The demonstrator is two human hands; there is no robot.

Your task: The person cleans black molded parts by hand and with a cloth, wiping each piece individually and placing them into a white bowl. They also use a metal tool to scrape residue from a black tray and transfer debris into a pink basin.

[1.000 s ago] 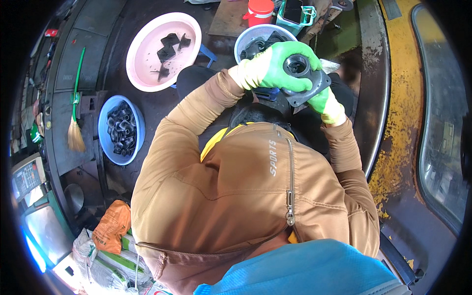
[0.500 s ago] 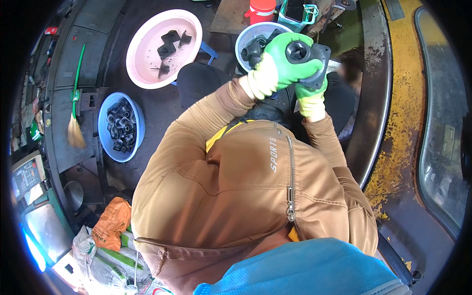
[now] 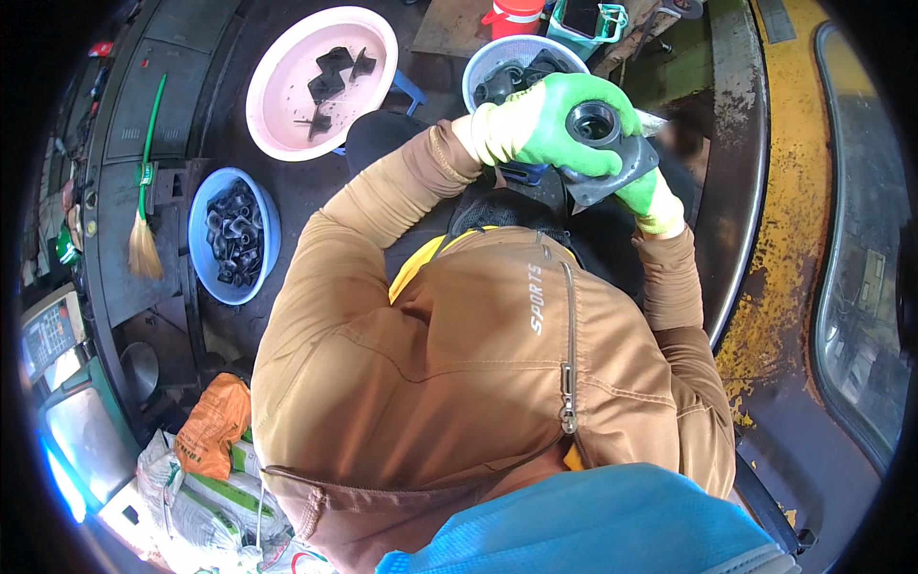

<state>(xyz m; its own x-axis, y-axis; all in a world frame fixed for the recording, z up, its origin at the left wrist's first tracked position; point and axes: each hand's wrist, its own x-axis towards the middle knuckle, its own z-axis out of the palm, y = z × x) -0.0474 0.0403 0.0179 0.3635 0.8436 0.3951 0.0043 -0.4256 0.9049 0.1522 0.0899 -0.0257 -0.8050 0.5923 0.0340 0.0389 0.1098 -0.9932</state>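
Both hands wear green gloves with pale yellow cuffs. My left hand [image 3: 559, 120] wraps round a black rubber-looking part [image 3: 631, 163], its fingers closed about the round, open collar. That part has a squarish flange with cornered edges, tilted toward the lower right. Against the flange's right underside is my right hand [image 3: 655, 199], closed at its edge, with most fingers hidden behind it. A pale, pointed piece [image 3: 650, 122] shows just beyond the part; its kind cannot be told. Behind my left hand, a pale blue perforated basket [image 3: 469, 81] contains several similar black parts [image 3: 502, 81].
A pink basin [image 3: 273, 115] with several black pieces rests on a blue stool [image 3: 409, 94]. A blue tub [image 3: 196, 239] of black parts stands left, near a broom [image 3: 143, 244]. To the right are a metal edge [image 3: 746, 239] and a rusty yellow machine panel [image 3: 789, 191].
Both hands have come lower and slightly right with the black part. Its flange has turned from nearly upright to slanting, and the collar opening faces up more. My right forearm has swung outward.
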